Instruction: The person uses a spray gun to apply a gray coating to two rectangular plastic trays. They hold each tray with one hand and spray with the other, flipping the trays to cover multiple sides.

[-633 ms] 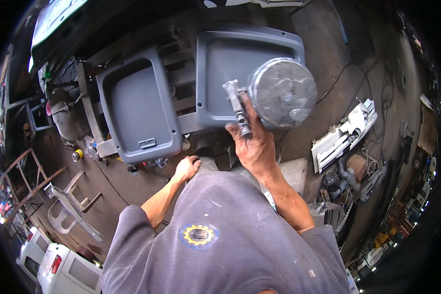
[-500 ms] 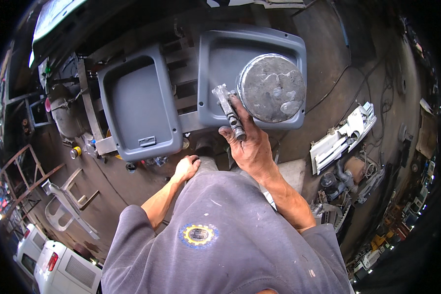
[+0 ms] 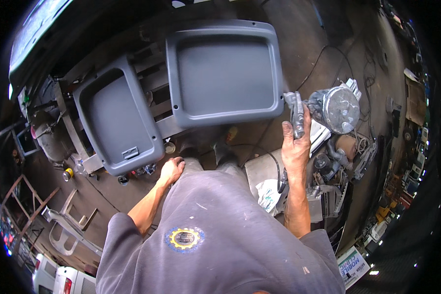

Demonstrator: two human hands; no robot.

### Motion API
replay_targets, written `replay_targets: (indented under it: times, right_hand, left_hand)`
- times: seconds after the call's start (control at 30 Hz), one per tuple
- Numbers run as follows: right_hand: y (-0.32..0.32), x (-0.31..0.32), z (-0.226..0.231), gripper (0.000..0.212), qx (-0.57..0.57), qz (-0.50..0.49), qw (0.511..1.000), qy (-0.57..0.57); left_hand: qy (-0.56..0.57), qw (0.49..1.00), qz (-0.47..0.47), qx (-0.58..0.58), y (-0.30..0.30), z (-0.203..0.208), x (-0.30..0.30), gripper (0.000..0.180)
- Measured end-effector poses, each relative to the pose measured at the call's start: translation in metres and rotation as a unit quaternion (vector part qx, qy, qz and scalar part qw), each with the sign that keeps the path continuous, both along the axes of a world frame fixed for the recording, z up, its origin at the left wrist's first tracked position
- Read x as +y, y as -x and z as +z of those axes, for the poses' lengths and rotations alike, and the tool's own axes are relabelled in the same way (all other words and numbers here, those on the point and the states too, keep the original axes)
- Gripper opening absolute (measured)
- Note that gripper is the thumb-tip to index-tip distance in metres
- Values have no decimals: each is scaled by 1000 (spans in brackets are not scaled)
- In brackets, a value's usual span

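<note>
My right hand [image 3: 295, 144] is closed round a metal spray gun [image 3: 297, 115], just off the right edge of a large grey panel. The gun's round, paint-stained cup [image 3: 342, 110] sticks out to the right of my fingers. That large grey recessed panel [image 3: 225, 117] lies face up on a metal stand, its recess fully in view. To its left lies a second grey recessed panel [image 3: 112, 112], tilted, with a small slotted piece near its near edge. Down by my trouser leg my left hand [image 3: 172, 169] rests with fingers curled in; nothing shows in it.
Metal bars of the stand [image 3: 165, 126] show between the panels. On the right are a pile of metal parts [image 3: 328, 171] and a dark hose [image 3: 313, 68]. A metal frame [image 3: 66, 225] and a yellow-banded can [image 3: 67, 174] are on the left floor.
My right hand has carried the spray gun rightward, from over the large panel to beyond its right edge. The view has shifted, so the panels sit farther left. My left hand stays by my leg.
</note>
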State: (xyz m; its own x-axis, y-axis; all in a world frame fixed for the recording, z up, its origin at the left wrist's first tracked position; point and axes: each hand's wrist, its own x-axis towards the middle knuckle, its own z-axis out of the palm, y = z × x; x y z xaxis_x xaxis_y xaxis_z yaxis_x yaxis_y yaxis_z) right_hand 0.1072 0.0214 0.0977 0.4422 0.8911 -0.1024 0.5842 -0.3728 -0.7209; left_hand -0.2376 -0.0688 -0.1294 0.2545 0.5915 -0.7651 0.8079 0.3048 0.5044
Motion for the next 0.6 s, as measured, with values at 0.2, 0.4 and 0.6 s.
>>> replay_targets:
  times: [0.2, 0.4, 0.6]
  right_hand:
    - [9, -10, -3, 62, -22, 38, 999, 9]
    - [65, -15, 5, 67, 135, 99, 984, 57]
    - [60, -20, 17, 63, 161, 147, 976, -7]
  left_hand:
    - [22, 981, -15, -190, -69, 71, 45, 43]
    - [209, 865, 45, -454, -135, 167, 81, 41]
    - [331, 779, 108, -521, -156, 170, 65, 18]
